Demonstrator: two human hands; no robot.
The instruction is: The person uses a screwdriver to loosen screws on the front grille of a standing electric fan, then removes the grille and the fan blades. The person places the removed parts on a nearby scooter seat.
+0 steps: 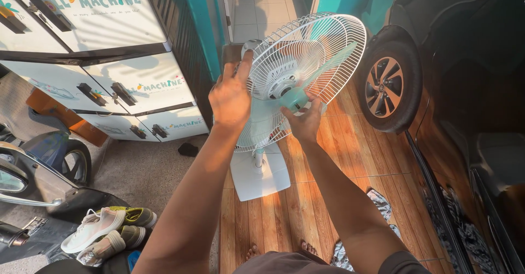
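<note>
White wire makes up the fan guard [306, 55], tilted back on a pedestal fan whose pale square base [260, 174] stands on the wooden plank floor [355, 159]. Inside the guard the mint-green blades [322, 69] show, and a mint-green hub cap [293, 98] sits at the centre front. The right hand [304, 122] comes up from just below the hub, its grip closed round that cap with fingers curled under it. The left hand [231, 96] is at the guard's left rim, fingers half open and stretched upward against the wire edge; whether it truly clasps the rim I cannot tell. Both forearms reach forward from below. Beside the fan on the right stands a dark car with its wheel [387, 85] close to the guard. To the left is a white cabinet [109, 44] with dark handles, and shoes [106, 227] lie on the grey floor nearby.
</note>
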